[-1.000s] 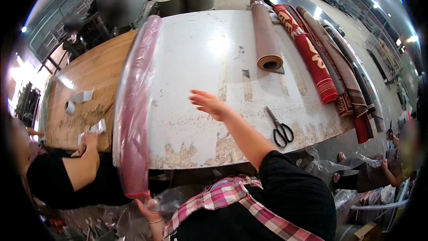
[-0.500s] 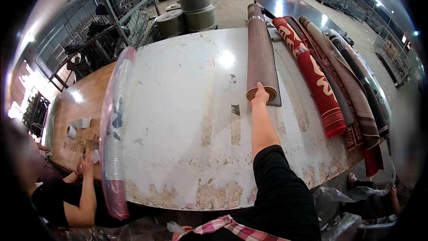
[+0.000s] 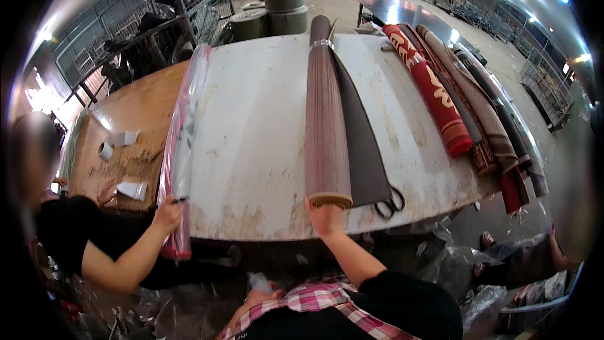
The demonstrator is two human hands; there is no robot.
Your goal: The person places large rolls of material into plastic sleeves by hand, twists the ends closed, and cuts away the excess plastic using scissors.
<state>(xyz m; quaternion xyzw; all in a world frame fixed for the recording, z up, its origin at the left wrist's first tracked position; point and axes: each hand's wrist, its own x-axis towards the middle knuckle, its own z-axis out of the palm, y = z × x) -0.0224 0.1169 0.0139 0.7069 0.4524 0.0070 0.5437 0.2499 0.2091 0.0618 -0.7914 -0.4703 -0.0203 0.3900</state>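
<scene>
A brown rolled rug [image 3: 327,113] lies lengthwise on the white worn table, a silvery band of tape round its far part. Its dark grey loose layer [image 3: 362,157] spreads flat to the right. My right hand [image 3: 325,219] grips the near end of the roll from below, its fingers partly hidden under it. Black-handled scissors [image 3: 390,203] stick out beside that layer; their blades are hidden. Low by my checked apron, my left hand [image 3: 263,296] is closed on a crumpled piece of clear plastic [image 3: 259,282].
Several rolled rugs, one red and cream [image 3: 431,88], lie at the table's right. A plastic-wrapped roll [image 3: 182,145] lies at the left, where a co-worker's hand [image 3: 167,215] holds a dark small tool. Tape [image 3: 105,151] sits on the wooden table [image 3: 141,110]. Another person stands at the right.
The brown rug has come nearer and to the left with my right hand, showing its dark layer and the scissors. The co-worker's hand has moved onto the wrapped roll.
</scene>
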